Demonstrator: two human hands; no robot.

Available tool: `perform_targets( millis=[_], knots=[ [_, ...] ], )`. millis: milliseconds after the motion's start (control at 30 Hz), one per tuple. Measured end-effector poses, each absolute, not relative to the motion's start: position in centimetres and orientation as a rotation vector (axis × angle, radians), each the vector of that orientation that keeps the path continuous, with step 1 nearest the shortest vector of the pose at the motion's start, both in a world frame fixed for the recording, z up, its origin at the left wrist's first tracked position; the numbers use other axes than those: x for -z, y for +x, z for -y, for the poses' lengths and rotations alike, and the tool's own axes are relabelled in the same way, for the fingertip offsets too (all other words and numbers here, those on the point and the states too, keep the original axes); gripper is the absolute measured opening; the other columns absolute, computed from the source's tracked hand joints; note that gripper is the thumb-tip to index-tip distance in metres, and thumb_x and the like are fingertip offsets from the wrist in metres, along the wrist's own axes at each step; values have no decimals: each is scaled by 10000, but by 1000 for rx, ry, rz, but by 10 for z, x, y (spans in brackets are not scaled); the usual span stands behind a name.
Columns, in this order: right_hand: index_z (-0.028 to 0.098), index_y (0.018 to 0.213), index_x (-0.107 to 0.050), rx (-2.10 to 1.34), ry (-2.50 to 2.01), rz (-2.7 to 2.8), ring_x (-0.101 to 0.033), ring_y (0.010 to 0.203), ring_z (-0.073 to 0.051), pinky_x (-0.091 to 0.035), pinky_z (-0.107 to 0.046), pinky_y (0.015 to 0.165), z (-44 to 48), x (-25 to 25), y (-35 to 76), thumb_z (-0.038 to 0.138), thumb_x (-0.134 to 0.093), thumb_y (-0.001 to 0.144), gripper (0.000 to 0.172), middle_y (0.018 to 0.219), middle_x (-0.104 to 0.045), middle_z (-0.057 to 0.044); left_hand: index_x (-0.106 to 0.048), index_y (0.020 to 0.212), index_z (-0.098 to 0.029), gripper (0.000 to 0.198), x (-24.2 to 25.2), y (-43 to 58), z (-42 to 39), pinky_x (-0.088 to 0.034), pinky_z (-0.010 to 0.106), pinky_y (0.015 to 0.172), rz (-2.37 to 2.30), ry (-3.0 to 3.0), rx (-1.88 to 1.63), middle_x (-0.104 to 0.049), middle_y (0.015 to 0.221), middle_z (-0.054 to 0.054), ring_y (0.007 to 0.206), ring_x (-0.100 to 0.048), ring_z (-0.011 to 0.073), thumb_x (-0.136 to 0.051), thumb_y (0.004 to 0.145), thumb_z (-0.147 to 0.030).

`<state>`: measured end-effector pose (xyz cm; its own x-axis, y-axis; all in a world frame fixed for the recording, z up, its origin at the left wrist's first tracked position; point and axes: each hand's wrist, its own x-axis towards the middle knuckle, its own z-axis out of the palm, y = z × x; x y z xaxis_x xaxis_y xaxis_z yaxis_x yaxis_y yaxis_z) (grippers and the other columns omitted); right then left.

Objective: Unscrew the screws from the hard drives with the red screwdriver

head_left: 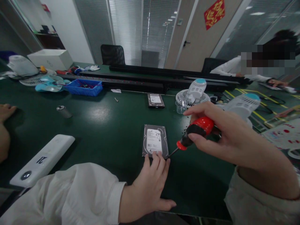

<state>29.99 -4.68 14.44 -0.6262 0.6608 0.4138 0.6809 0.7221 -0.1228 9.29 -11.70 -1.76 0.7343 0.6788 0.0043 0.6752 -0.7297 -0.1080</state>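
A hard drive (154, 137) lies label up on the dark green table in front of me. My left hand (152, 181) rests on its near edge, fingers stretched out and the thumb spread to the side. Red and black is the handle of the screwdriver (195, 132) that my right hand (217, 134) grips. Its thin shaft slopes down to the left, and the tip is at the drive's near right corner. Whether the tip sits in a screw I cannot tell. Farther back lies a second hard drive (156, 100).
White fan parts (197, 90) and a small clear cup (181, 107) stand behind my right hand. To the left are a white device marked 21 (42, 161), a metal cylinder (63, 111) and a blue tray (84, 87). Another person's hand (7, 112) rests at the left edge; someone sits at the far right.
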Motion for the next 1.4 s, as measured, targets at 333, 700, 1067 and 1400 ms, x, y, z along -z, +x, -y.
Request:
perform_targets(
  millis=[333,700,1067,1400],
  knots=[
    [174,1055,-633,164,-994,2502,-643,632,-172,-411,-287,565,47,-147,294,427,-578,1001,264,792,-694,-33,-408,1636,-42,1161,18,94,117,-385,622,1069,1097,-2820,-66,-500,1575,329,1376,-489,496,-373,880,-923],
    [173,1241,-540,-80,-867,2531,-654,687,-127,-506,-252,596,51,-150,295,274,-543,963,296,939,-678,-40,-412,1626,-19,1166,21,94,117,-390,636,1061,1075,-2804,-30,-488,1574,354,1376,-491,506,-378,884,-917],
    [199,1197,-577,39,-1048,2518,-611,596,-144,-445,-274,555,46,-146,300,290,-612,916,297,798,-662,3,-403,1631,-21,1155,17,94,116,-398,634,1064,1080,-2836,-67,-480,1579,356,1374,-498,507,-386,891,-908],
    [192,1066,-619,-17,-904,2523,-646,669,-154,-489,-282,617,52,-154,296,235,-611,894,178,849,-692,-25,-418,1634,-57,1155,19,93,117,-399,619,1072,1099,-2810,-47,-487,1592,323,1373,-506,482,-384,874,-926]
  ],
)
